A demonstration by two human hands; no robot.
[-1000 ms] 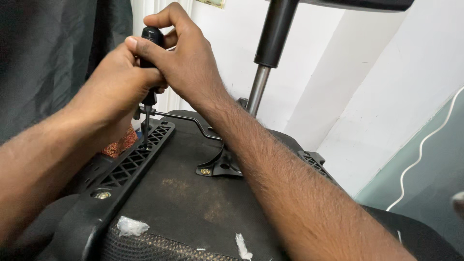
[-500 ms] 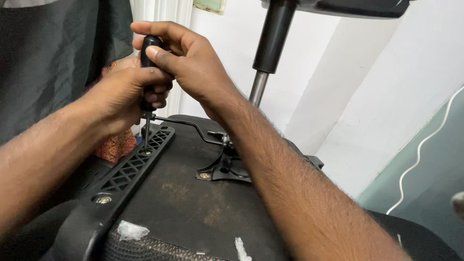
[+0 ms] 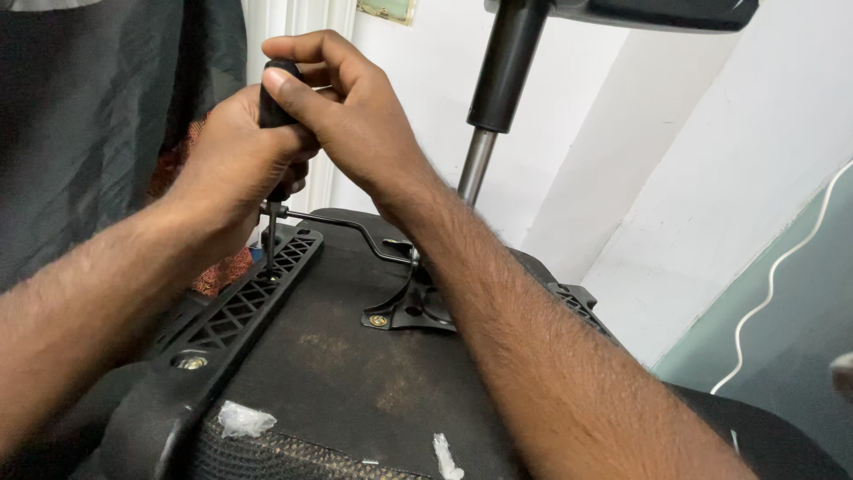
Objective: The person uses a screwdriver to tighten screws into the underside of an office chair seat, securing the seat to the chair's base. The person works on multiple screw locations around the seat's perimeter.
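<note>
**Both hands on the driver, tip in the bracket**

My left hand [image 3: 233, 156] is clenched round the black screwdriver [image 3: 274, 107]; my right hand [image 3: 351, 111] is folded over the handle's top. Its thin steel shaft stands upright, tip in the far end of the latticed plastic armrest bracket [image 3: 235, 311] on the upturned chair seat [image 3: 355, 373]. The tool looks light and stiff, best gripped at the handle.

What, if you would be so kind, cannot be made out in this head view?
- Screwdriver: most of its handle is hidden inside both hands; the tip is sunk in the black bracket, so the fastener is unseen.
- Left hand: its grip is covered by the right hand.
- Chair column: its base is cut off by the top edge.
</note>
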